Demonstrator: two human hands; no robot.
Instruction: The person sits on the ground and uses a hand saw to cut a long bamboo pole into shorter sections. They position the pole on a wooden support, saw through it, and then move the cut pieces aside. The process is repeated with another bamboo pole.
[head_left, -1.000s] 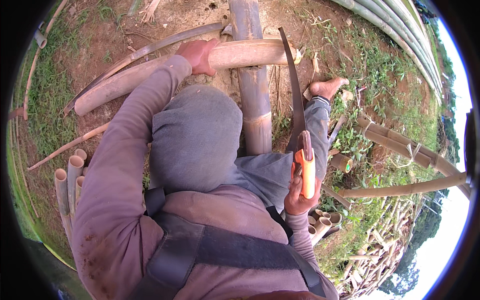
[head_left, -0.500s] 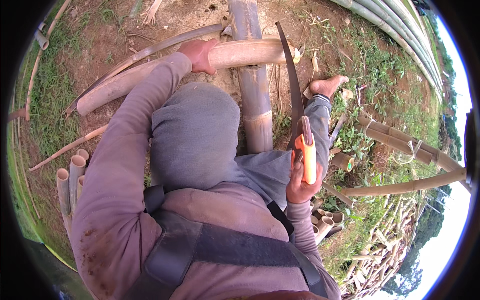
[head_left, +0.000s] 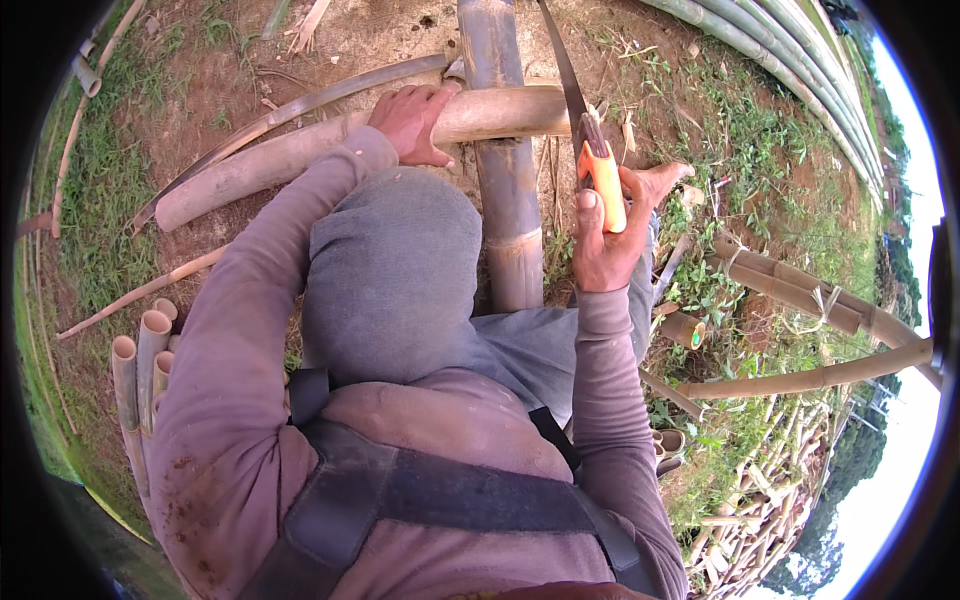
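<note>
A pale bamboo pole [head_left: 265, 168] lies crosswise over a thicker, darker bamboo log [head_left: 508, 195] on the ground. My left hand [head_left: 410, 122] grips the pole from above, just left of the log, its thumb on the near side. In my right hand [head_left: 608, 235] is the orange handle of a hand saw [head_left: 604, 190]. The saw's long dark blade reaches away from me, across the pole's right end. Whether its teeth touch the bamboo I cannot tell.
A split bamboo strip [head_left: 300, 104] lies beyond the pole. My bare foot [head_left: 664, 182] rests right of the saw. Cut bamboo tubes [head_left: 152, 335] stand at left. Long green poles [head_left: 760, 65] lie far right, above tied bamboo poles [head_left: 790, 280] and a heap of offcuts [head_left: 770, 495].
My right hand has carried the saw away from my body, up to the pole's right end. My left hand has shifted slightly right along the pole, its thumb now spread.
</note>
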